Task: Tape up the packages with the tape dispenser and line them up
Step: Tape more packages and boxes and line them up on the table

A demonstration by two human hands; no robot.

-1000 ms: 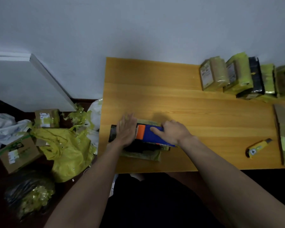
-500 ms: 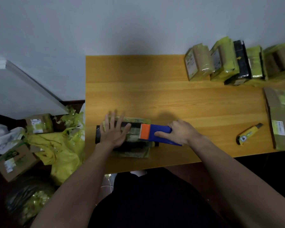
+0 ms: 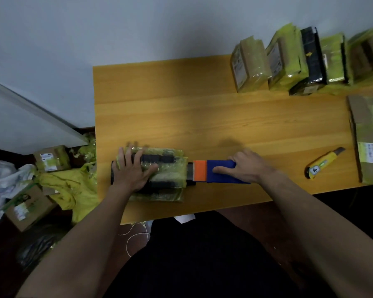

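Note:
A dark package (image 3: 166, 168) wrapped in yellow-green tape lies near the front left of the wooden table (image 3: 202, 117). My left hand (image 3: 131, 171) presses flat on its left end, fingers spread. My right hand (image 3: 243, 166) grips the blue and orange tape dispenser (image 3: 211, 171), which sits at the package's right edge. A row of taped packages (image 3: 289, 65) stands along the back right of the table.
A yellow utility knife (image 3: 323, 163) lies right of my right hand. A flat cardboard parcel (image 3: 368, 136) lies at the table's right edge. On the floor to the left are cardboard boxes (image 3: 28, 205), yellow wrapping scraps (image 3: 73, 190) and white bags.
My right hand has drawn the dispenser rightward across the package to its right edge. My left hand has stayed pressed on the left end.

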